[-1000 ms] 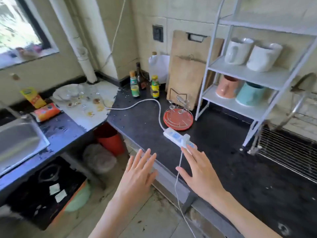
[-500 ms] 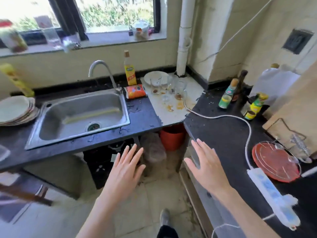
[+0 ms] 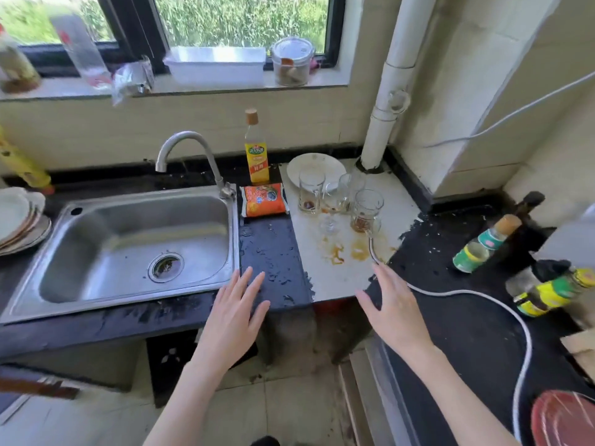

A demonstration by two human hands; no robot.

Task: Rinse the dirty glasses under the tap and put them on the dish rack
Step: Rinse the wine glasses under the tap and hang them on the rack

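- The left hand (image 3: 236, 312) and the right hand (image 3: 394, 309) hang well apart above the counter's front edge, fingers straight and spread, holding nothing.
- The dirty glasses (image 3: 338, 201) stand in a cluster on the white counter section (image 3: 341, 278) at about 12 o'clock from the right hand. At least four can be counted: a tumbler with dark dregs, a handled mug with reddish residue, a small stemmed glass and one clear glass behind; overlap makes an exact count uncertain.
- One white plate (image 3: 317, 167) lies just behind the glasses, at their 11 o'clock.
- Orange-brown spills (image 3: 344, 252) stain the white surface at 6 o'clock from the glasses.
- One steel sink (image 3: 128, 246) sits at 9 o'clock from the left hand, with one curved tap (image 3: 190, 152) at its back rim.
- One tall bottle (image 3: 256, 149) with a yellow label stands at 3 o'clock from the tap; its writing is too blurred to read.
- One orange packet (image 3: 264, 204) lies in front of the bottle; its print is unreadable.
- A stack of plates (image 3: 19, 217) rests at the sink's 9 o'clock.
- One white cable (image 3: 476, 294) runs across the black counter (image 3: 467, 333) at the right.
- Three small bottles (image 3: 486, 243) stand at 3 o'clock from the right hand, labels illegible.
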